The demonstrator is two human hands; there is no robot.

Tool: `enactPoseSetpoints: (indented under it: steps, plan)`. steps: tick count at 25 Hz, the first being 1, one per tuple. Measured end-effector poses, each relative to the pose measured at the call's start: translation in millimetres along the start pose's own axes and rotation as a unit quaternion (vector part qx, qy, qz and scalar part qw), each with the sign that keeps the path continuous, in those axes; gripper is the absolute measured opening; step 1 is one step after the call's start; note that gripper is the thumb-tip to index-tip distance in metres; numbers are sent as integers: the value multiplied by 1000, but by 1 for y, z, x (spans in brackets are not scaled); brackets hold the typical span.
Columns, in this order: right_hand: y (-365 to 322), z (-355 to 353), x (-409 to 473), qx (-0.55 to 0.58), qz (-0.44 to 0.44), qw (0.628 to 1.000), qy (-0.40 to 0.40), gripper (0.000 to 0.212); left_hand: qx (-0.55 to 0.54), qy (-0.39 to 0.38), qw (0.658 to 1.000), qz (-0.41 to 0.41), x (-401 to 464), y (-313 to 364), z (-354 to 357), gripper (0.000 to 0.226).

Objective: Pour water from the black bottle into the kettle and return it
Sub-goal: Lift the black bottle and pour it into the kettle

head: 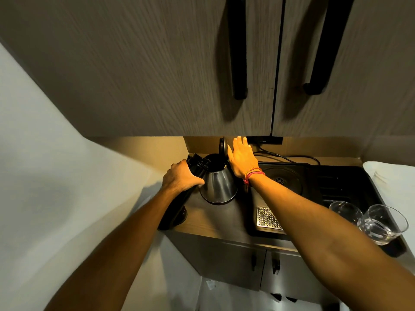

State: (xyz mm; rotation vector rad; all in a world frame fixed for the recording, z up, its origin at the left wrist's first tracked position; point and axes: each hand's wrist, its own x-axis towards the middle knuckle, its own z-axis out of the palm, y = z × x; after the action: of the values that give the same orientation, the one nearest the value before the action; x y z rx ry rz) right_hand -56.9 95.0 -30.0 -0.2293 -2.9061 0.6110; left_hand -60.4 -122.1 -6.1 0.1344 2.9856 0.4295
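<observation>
While the black bottle (179, 194) is gripped by the left hand (180, 177) and tilted toward the open steel kettle (218, 184) on the worktop (224, 218), the raised lid (223, 146) is steadied by the flat, open right hand (242, 159). Water could be spilled if the bottle's mouth is misaligned.

A small kitchenette was shown: wood-grain wall cabinets (157, 63) were hung over a narrow counter (215, 218), on which a steel kettle (219, 185), a hotplate (284, 176), a drip grille (267, 217) and two drinking glasses (381, 223) were crowded together.
</observation>
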Motion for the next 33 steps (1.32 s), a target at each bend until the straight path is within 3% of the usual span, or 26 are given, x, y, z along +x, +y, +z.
enactPoseSetpoints:
  steps: [33]
  plan:
    - [6, 10, 5, -2, -11, 1000, 2, 54, 80, -28, 996, 10, 11, 6, -8, 78]
